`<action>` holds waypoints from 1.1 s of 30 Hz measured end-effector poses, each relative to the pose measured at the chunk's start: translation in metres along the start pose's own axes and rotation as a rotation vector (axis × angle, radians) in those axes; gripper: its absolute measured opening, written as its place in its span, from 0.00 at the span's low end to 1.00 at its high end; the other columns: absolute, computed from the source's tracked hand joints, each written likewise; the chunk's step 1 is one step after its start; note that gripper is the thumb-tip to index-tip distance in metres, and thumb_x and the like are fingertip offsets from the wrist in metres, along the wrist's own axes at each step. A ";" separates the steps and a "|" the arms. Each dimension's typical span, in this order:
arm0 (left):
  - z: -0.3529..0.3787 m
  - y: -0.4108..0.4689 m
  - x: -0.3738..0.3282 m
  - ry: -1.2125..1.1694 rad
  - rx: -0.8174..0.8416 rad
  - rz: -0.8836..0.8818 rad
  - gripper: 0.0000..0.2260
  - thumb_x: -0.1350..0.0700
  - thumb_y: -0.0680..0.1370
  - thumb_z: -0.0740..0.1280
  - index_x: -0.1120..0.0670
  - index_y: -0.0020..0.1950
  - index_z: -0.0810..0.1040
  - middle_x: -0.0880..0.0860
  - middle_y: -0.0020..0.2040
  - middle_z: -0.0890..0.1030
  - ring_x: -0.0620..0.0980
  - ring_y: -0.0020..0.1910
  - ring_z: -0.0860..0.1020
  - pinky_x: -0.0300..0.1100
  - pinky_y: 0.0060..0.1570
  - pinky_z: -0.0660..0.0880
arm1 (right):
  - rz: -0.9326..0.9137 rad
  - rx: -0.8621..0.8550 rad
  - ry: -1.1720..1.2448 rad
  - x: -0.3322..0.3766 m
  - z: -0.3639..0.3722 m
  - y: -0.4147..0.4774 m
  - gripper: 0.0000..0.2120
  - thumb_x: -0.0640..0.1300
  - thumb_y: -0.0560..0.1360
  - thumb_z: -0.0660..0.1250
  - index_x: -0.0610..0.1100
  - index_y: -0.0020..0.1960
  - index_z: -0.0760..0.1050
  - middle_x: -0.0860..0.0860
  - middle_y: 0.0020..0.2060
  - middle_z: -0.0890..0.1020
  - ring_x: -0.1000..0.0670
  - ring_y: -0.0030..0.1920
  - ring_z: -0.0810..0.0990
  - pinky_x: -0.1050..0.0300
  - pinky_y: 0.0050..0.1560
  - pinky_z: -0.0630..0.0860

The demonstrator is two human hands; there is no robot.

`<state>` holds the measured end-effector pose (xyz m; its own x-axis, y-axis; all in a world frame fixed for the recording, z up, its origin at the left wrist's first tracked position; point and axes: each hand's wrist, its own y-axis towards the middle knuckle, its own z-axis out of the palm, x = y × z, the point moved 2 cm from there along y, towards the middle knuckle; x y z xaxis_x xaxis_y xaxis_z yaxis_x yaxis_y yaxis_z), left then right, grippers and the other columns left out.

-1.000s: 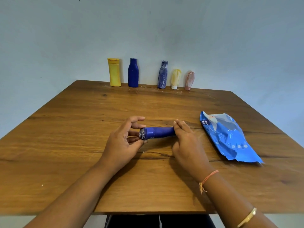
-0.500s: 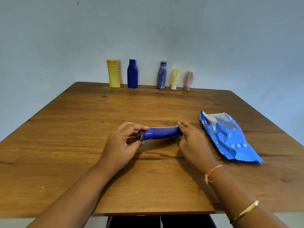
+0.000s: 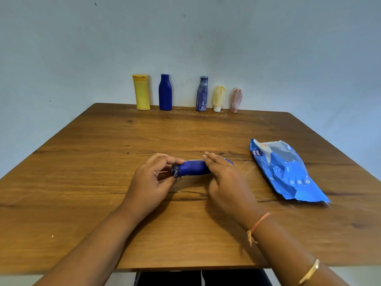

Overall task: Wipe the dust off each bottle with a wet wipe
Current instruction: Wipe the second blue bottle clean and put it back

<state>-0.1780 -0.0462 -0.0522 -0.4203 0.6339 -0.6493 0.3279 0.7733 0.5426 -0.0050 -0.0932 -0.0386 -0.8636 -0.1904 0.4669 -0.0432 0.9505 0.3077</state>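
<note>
A blue bottle (image 3: pixel 192 168) lies on its side at the middle of the wooden table (image 3: pixel 103 162), cap end to the left. My left hand (image 3: pixel 148 182) pinches the dusty cap between thumb and fingers. My right hand (image 3: pixel 226 182) lies over the bottle's body with its fingers wrapped across the top, so only a blue tip shows past the knuckles. No wipe is visible in either hand. A blue wet wipe pack (image 3: pixel 284 172) lies to the right of my right hand.
Along the far edge by the wall stand a yellow bottle (image 3: pixel 141 93), a dark blue bottle (image 3: pixel 165 93), a dusty blue bottle (image 3: pixel 202 96), a pale yellow tube (image 3: pixel 218 98) and a pink tube (image 3: pixel 236 100).
My right hand slid left from the bottle's base end to cover more of its body. My left hand's fingers closed tighter on the cap.
</note>
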 end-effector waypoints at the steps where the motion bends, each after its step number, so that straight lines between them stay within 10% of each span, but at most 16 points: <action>1: 0.000 0.000 0.000 -0.006 0.000 -0.005 0.23 0.67 0.68 0.73 0.42 0.52 0.76 0.38 0.52 0.75 0.36 0.54 0.74 0.28 0.54 0.72 | 0.054 -0.023 0.011 -0.010 -0.003 0.002 0.27 0.33 0.74 0.57 0.44 0.72 0.62 0.52 0.72 0.63 0.56 0.73 0.57 0.69 0.68 0.47; 7: 0.000 -0.001 -0.001 -0.013 0.005 -0.023 0.23 0.66 0.68 0.73 0.40 0.51 0.74 0.38 0.53 0.74 0.35 0.54 0.74 0.25 0.50 0.72 | 0.207 -0.084 0.131 -0.024 -0.008 0.006 0.24 0.31 0.73 0.58 0.42 0.69 0.68 0.50 0.68 0.70 0.54 0.72 0.60 0.63 0.70 0.53; 14: 0.001 -0.001 -0.002 -0.117 0.009 -0.077 0.18 0.67 0.68 0.73 0.49 0.51 0.77 0.44 0.51 0.76 0.36 0.50 0.77 0.25 0.45 0.73 | -0.130 -0.024 0.037 0.044 0.016 -0.012 0.26 0.38 0.75 0.55 0.44 0.73 0.58 0.52 0.73 0.60 0.54 0.73 0.54 0.60 0.73 0.50; 19: 0.002 -0.001 -0.002 -0.165 -0.012 -0.111 0.19 0.66 0.67 0.74 0.45 0.49 0.76 0.46 0.49 0.77 0.37 0.46 0.78 0.27 0.41 0.74 | -0.162 -0.100 -0.180 0.034 0.023 -0.010 0.28 0.45 0.69 0.50 0.43 0.68 0.69 0.49 0.67 0.72 0.46 0.69 0.66 0.46 0.68 0.60; 23: 0.003 0.000 -0.001 -0.174 -0.012 -0.150 0.19 0.66 0.66 0.75 0.47 0.50 0.77 0.45 0.50 0.77 0.36 0.46 0.78 0.26 0.40 0.74 | -0.082 0.000 -0.132 0.004 0.011 -0.002 0.28 0.38 0.77 0.54 0.47 0.75 0.52 0.53 0.75 0.54 0.54 0.74 0.43 0.58 0.71 0.40; 28: 0.004 0.000 0.000 -0.204 -0.026 -0.199 0.18 0.65 0.66 0.75 0.48 0.50 0.77 0.46 0.51 0.78 0.38 0.45 0.79 0.28 0.40 0.75 | 0.180 0.032 0.016 -0.022 -0.009 0.011 0.31 0.32 0.75 0.55 0.45 0.75 0.50 0.51 0.76 0.51 0.52 0.75 0.44 0.61 0.71 0.46; 33: 0.006 0.002 0.005 -0.252 -0.041 -0.271 0.16 0.65 0.66 0.75 0.52 0.50 0.78 0.48 0.50 0.80 0.36 0.41 0.80 0.26 0.39 0.74 | -0.021 0.081 -0.025 0.020 0.004 0.006 0.33 0.34 0.75 0.55 0.45 0.75 0.46 0.51 0.76 0.46 0.53 0.75 0.40 0.57 0.74 0.42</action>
<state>-0.1747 -0.0414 -0.0576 -0.2636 0.3943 -0.8803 0.1974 0.9154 0.3509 -0.0246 -0.0906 -0.0308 -0.8744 -0.2056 0.4395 -0.1015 0.9633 0.2487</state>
